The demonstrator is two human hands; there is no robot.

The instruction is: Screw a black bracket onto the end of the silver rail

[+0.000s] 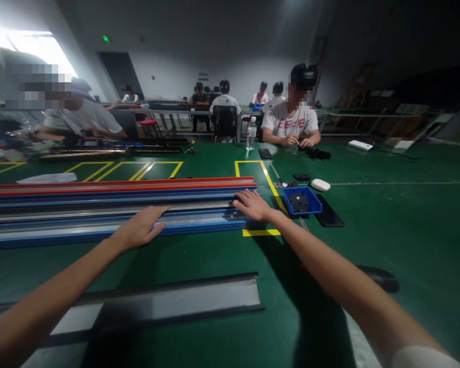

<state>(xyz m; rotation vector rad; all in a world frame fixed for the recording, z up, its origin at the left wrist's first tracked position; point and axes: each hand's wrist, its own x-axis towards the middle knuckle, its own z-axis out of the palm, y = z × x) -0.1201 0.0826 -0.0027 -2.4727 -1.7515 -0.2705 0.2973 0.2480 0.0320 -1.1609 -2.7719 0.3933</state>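
Several long channel-shaped rails lie side by side across the green table, among them a blue-edged rail (199, 225) at the front and an orange-edged rail (168, 184) at the back. My left hand (141, 226) rests over the front rails, fingers stretched out and thumb apart. Near the rails' right ends, my right hand (252, 204) lies with its fingers spread, over the middle rails. Neither hand is wrapped round anything. Closer to me is a separate grey rail with black edges (199, 301), its left part hidden by my left forearm.
Right of the rails stands a blue bin (310, 204) with black parts, beside a dark phone-like slab (331, 212) and a white oval object (321, 185). A water bottle (251, 134) stands near a seated person (291, 120) across the table. Another person (84, 115) leans in at left.
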